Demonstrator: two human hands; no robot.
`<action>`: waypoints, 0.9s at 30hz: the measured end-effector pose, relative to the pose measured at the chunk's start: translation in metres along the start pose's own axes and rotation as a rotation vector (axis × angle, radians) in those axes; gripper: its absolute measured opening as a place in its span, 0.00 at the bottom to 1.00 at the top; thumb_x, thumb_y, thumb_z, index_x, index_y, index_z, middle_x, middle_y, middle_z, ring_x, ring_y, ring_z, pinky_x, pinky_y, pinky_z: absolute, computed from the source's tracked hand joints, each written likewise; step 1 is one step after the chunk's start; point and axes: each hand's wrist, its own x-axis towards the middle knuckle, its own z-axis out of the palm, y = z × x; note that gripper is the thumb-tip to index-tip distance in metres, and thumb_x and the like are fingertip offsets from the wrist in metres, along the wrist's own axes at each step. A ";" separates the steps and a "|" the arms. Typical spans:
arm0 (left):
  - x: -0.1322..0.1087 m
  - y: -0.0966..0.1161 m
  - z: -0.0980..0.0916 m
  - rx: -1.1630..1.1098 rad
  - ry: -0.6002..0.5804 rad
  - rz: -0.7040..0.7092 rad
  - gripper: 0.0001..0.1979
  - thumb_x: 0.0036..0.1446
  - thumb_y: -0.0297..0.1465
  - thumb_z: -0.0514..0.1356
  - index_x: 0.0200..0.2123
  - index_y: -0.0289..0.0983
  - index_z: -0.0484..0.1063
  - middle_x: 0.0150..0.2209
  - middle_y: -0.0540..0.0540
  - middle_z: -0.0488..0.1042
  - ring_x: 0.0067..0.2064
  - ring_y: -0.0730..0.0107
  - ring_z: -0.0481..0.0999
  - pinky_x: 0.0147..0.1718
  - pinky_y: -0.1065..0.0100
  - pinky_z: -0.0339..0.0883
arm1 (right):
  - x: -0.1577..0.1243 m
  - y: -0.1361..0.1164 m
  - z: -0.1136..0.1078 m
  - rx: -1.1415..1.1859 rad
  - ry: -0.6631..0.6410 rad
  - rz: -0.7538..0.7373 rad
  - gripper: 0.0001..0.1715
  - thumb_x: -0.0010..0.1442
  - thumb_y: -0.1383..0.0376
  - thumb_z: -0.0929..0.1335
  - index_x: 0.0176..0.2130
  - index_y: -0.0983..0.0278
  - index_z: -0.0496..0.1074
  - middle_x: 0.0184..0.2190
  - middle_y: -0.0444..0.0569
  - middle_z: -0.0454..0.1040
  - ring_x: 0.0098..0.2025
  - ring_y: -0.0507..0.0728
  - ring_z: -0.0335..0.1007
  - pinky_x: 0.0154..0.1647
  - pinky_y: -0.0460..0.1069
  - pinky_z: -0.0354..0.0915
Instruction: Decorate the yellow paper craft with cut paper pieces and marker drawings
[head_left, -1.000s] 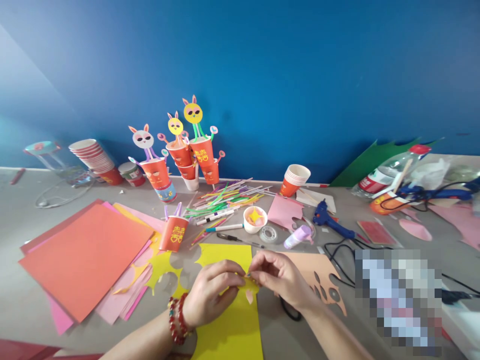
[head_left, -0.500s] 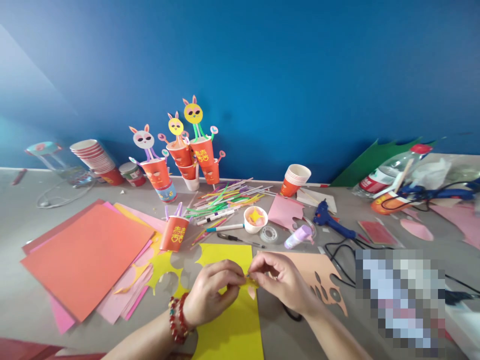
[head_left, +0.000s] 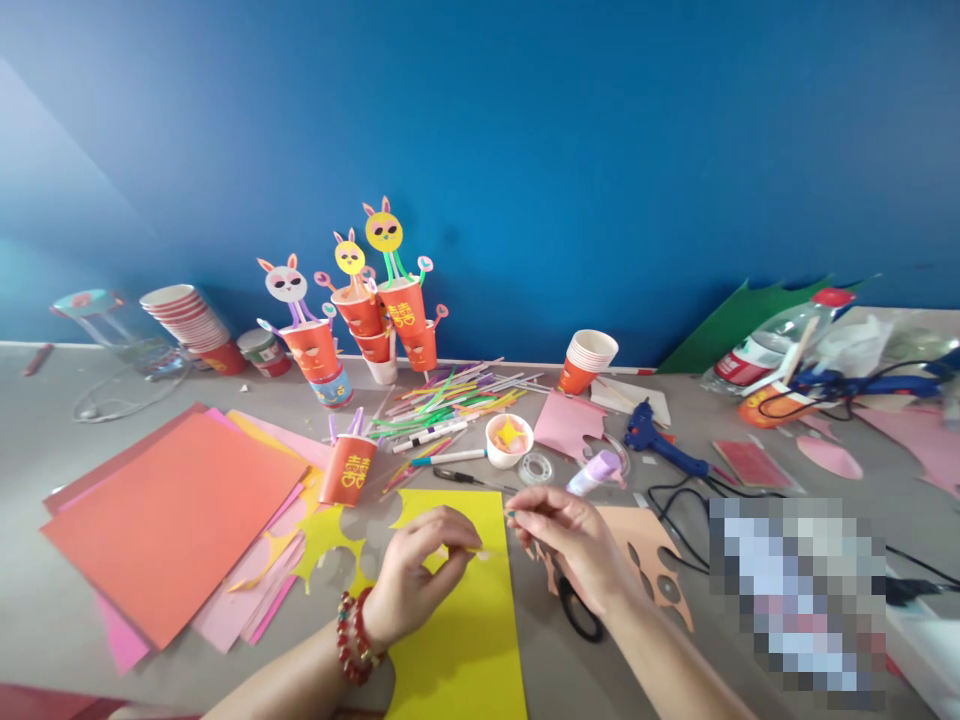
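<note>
Over the yellow sheet, my left hand, with beaded bracelets at its wrist, pinches a small pale yellow piece at its fingertips. My right hand is a short way to the right, its thumb and forefinger closed on a tiny teal piece too small to make out well. Beneath my right hand show a black scissors handle and a peach sheet with cut holes. A white cup of paper cutouts stands beyond the hands.
Rabbit-faced red cups stand at the back left. Straws, a tape roll and a glue stick lie mid-table. Orange paper is stacked at left. A blue glue gun and black cable lie at right.
My hands have moved apart from where their fingertips met. The small piece between them has turned or shifted with my left hand, and more of the black scissors handle shows.
</note>
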 end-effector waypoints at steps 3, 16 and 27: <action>0.000 0.000 0.000 -0.007 0.017 -0.021 0.09 0.61 0.19 0.58 0.40 0.37 0.73 0.34 0.44 0.78 0.37 0.68 0.78 0.38 0.67 0.72 | -0.001 -0.002 0.003 0.060 -0.030 0.036 0.16 0.47 0.58 0.80 0.31 0.65 0.76 0.27 0.48 0.79 0.27 0.52 0.72 0.29 0.46 0.66; -0.010 -0.009 0.007 -0.316 0.070 -0.528 0.08 0.62 0.34 0.62 0.35 0.35 0.70 0.29 0.49 0.71 0.24 0.78 0.70 0.24 0.76 0.67 | -0.001 0.003 0.009 -0.066 0.005 0.000 0.13 0.50 0.59 0.76 0.27 0.64 0.73 0.23 0.41 0.70 0.27 0.50 0.63 0.26 0.44 0.56; -0.009 -0.007 0.011 -0.407 0.005 -0.641 0.11 0.62 0.36 0.62 0.33 0.36 0.65 0.25 0.52 0.70 0.22 0.75 0.73 0.24 0.74 0.66 | -0.004 0.014 0.013 -0.037 0.013 -0.051 0.13 0.53 0.58 0.76 0.27 0.63 0.74 0.23 0.43 0.73 0.28 0.52 0.66 0.32 0.46 0.60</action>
